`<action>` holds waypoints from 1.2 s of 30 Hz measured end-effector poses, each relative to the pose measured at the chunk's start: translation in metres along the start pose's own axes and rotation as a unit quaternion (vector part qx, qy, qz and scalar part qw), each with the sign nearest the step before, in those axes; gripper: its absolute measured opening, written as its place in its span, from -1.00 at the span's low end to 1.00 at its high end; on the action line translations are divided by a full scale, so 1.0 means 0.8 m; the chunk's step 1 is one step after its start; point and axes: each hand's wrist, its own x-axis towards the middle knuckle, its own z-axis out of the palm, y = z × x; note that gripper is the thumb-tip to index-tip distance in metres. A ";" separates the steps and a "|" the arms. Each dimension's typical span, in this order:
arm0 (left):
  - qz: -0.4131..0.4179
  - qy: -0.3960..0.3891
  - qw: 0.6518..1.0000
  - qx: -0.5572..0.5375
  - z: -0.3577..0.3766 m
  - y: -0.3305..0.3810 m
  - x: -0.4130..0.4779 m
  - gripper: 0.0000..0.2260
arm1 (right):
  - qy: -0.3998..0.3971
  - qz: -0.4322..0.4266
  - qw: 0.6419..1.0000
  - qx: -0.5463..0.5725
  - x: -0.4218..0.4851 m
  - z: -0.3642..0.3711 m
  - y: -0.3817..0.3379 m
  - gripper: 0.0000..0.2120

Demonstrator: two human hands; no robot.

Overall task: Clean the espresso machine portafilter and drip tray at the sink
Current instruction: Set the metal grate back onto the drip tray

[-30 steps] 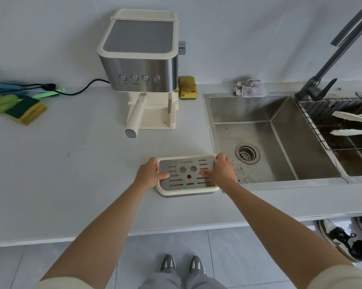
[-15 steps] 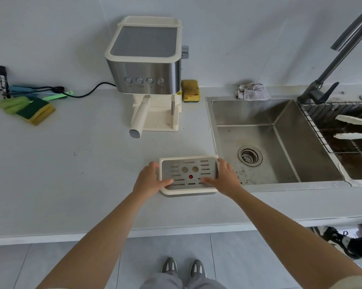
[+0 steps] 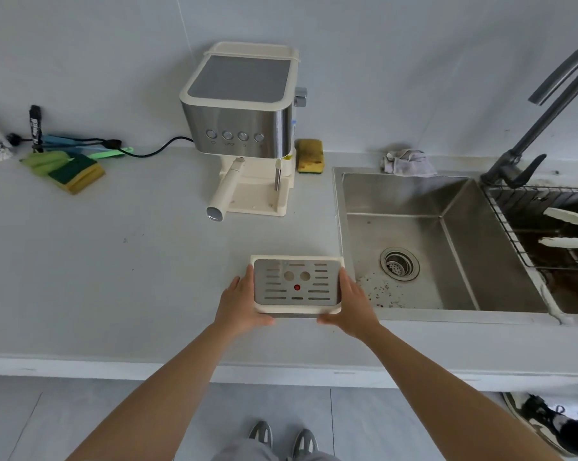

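At frame centre, the left hand [image 3: 239, 302] and right hand [image 3: 353, 304] clasp one cream rectangular drip tray with slotted steel grate [image 3: 296, 284]. One cream-and-steel espresso machine [image 3: 244, 124] stands above on the grey bench [image 3: 114, 261]. Two yellow-green sponges lie there: one [image 3: 76, 173] at left, one [image 3: 309, 155] beside the machine.

Soft, even daylight fills the scene, bright but flat, with no hard glare. Shadows are faint: a pale one lies under the espresso machine [image 3: 244, 128] and a thin dark line under the drip tray [image 3: 296, 282] at its near edge. The steel sink [image 3: 447, 207] shows a dull sheen. Wide-angle distortion bends the tabletop [image 3: 114, 261] front edge and the faucet [image 3: 547, 104] at the right. Focus is slightly soft throughout.
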 end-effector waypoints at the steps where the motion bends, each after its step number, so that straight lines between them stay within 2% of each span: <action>1: -0.004 0.004 1.000 -0.006 0.001 0.000 0.000 0.01 | 0.002 -0.002 1.000 -0.001 0.001 0.001 0.003 0.07; 4: -0.019 0.006 0.999 -0.028 0.004 -0.001 0.001 -0.04 | 0.010 -0.017 1.000 0.008 0.002 0.002 0.006 0.00; 9: -0.030 0.005 0.998 -0.054 0.008 0.000 -0.002 -0.01 | 0.015 -0.030 0.999 0.041 0.001 -0.001 0.012 -0.08; 21: 0.005 0.078 0.990 -0.117 -0.042 -0.030 0.017 -0.17 | 0.021 -0.075 0.994 0.081 0.041 -0.016 -0.037 -0.17; 24: 0.017 0.080 0.991 -0.110 -0.068 -0.043 0.035 -0.15 | 0.027 -0.078 0.993 0.082 0.064 -0.012 -0.062 -0.16; 29: 0.017 0.067 0.994 -0.084 -0.110 -0.077 0.078 0.02 | 0.043 -0.077 0.991 0.100 0.103 -0.002 -0.105 -0.18; 34: 0.040 0.063 0.995 -0.063 -0.138 -0.096 0.127 -0.09 | 0.062 -0.056 0.992 0.096 0.138 0.004 -0.138 -0.13; 36: 0.049 0.054 0.995 -0.062 -0.144 -0.106 0.143 -0.07 | 0.066 -0.051 0.992 0.091 0.151 0.005 -0.147 -0.13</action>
